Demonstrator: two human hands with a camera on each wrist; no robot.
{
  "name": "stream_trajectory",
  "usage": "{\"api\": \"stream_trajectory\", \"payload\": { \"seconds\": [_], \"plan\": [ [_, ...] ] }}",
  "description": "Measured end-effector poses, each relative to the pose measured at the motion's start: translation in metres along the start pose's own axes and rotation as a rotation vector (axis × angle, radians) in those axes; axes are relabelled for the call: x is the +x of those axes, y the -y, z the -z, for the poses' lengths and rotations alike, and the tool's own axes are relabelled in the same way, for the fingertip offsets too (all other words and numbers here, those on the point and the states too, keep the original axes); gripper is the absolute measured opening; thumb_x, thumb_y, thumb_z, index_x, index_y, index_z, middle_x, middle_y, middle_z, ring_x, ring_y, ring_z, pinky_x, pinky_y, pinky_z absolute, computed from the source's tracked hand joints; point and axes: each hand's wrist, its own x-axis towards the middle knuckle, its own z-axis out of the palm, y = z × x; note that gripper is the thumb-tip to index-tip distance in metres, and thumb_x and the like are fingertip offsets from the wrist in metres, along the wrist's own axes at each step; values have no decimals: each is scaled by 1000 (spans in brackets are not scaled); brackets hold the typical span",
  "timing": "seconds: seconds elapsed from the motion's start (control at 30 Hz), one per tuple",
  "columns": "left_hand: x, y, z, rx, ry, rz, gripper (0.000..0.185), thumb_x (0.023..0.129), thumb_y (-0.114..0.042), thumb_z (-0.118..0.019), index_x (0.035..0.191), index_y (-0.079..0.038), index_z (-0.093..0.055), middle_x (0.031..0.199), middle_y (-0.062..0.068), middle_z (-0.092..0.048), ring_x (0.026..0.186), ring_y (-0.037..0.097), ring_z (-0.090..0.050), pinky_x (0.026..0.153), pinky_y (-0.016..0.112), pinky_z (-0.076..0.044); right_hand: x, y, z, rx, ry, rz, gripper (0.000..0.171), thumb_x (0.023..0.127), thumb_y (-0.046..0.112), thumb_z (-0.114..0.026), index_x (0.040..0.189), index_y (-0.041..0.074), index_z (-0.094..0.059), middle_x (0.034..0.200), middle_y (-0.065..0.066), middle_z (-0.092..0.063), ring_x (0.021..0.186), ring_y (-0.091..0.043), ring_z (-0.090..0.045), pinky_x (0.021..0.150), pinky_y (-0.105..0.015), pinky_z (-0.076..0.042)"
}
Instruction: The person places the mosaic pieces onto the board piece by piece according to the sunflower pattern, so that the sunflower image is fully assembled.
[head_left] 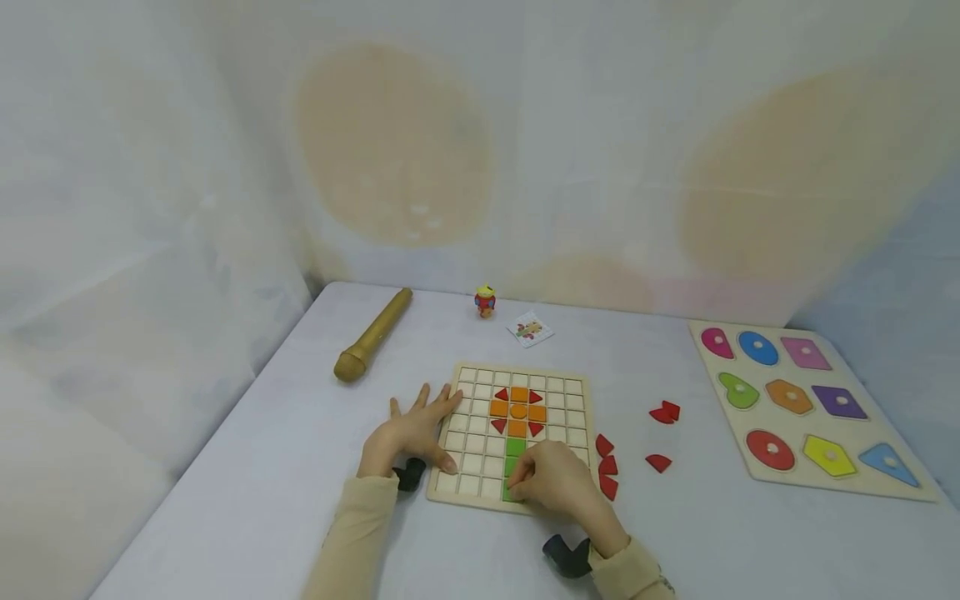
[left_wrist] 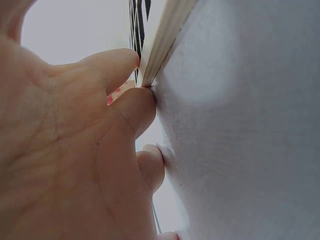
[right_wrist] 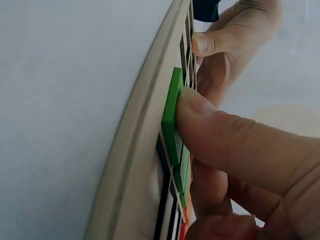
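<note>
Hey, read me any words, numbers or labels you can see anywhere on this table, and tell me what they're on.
No readable text anywhere.
Small card by the toy figure: colourful print, too small and blurred to read.
Grid puzzle board and shape puzzle board: no lettering visible.

A pale table [head_left: 247, 467] fills the lower part of the head view, its far edge running against a white draped backdrop [head_left: 150, 167]. The cloth hangs in soft folds on the left and bears large faint tan ovals [head_left: 393, 146] behind the table and to the right. Light is even and diffuse, with only weak shadows on the tabletop.
</note>
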Motion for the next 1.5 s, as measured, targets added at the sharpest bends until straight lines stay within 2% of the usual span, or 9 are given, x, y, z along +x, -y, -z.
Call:
{"api": "stream_trajectory", "payload": {
  "seconds": [0.2, 0.37, 0.5, 0.63, 0.73, 0.9, 1.0, 1.27, 1.5],
  "plan": [
    [-3, 3, -2, -6, -13, -7, 118, 60, -32, -90, 155, -17, -21, 164, 11, -8, 150, 42, 6, 104, 77, 15, 8, -16, 5, 194, 113, 7, 7, 77, 15, -80, 79, 14, -74, 72, 3, -62, 69, -13, -50, 57, -22, -38],
    [-2, 2, -2, -19, -19, -21, 118, 60, -31, -90, 155, -16, -21, 164, 12, -8, 150, 42, 7, 104, 77, 16, 13, -34, 22, 308, 165, 33, 17, 86, 23, -73, 97, 10, -73, 90, -1, -69, 81, -15, -53, 69, -24, -44],
    [-2, 1, -1, -5, -14, -17, 119, 60, -31, -90, 156, -17, -21, 164, 11, -8, 150, 41, 6, 105, 77, 16, 9, -51, 45, 411, 172, 7, 32, 91, 27, -67, 112, 4, -68, 106, -8, -70, 88, -14, -56, 75, -25, -48],
    [-1, 1, -2, -9, -7, -13, 118, 60, -31, -89, 156, -18, -20, 164, 10, -7, 150, 40, 7, 105, 76, 16, 3, -76, 67, 465, 111, -53, 42, 93, 28, -64, 125, 2, -61, 115, -13, -69, 94, -15, -59, 78, -22, -47],
    [0, 2, -3, -9, -1, -12, 118, 62, -30, -89, 156, -18, -19, 164, 10, -6, 150, 40, 9, 105, 75, 17, -2, -94, 76, 439, 12, -128, 44, 91, 24, -66, 130, 6, -58, 119, -13, -68, 99, -19, -58, 78, -25, -47],
    [2, 5, -4, -4, -1, -11, 117, 62, -30, -89, 156, -18, -19, 164, 10, -5, 150, 39, 9, 105, 75, 18, -4, -114, 76, 258, -103, -194, 49, 83, 15, -73, 130, 12, -61, 119, -10, -67, 111, -24, -53, 86, -38, -50],
    [3, 6, -5, -14, -14, -23, 118, 61, -31, -90, 155, -18, -21, 164, 10, -7, 150, 40, 8, 105, 76, 17, -3, -118, 74, 165, -124, -201, 44, 81, 13, -74, 124, 14, -66, 113, -7, -68, 110, -23, -53, 89, -39, -50],
    [3, 4, -6, 1, -15, -24, 119, 60, -33, -90, 156, -19, -21, 164, 9, -9, 150, 40, 6, 105, 77, 14, -1, -106, 76, 154, -107, -300, 32, 79, 8, -76, 109, 5, -69, 90, -8, -57, 84, -20, -51, 67, -26, -42],
    [1, 4, -5, -29, -21, -18, 119, 60, -31, -90, 156, -18, -21, 164, 10, -8, 150, 40, 8, 105, 76, 16, -1, -93, 79, 107, -133, -330, 14, 79, 6, -75, 90, 3, -67, 86, -6, -67, 78, -19, -55, 65, -26, -45]
  ]
}}
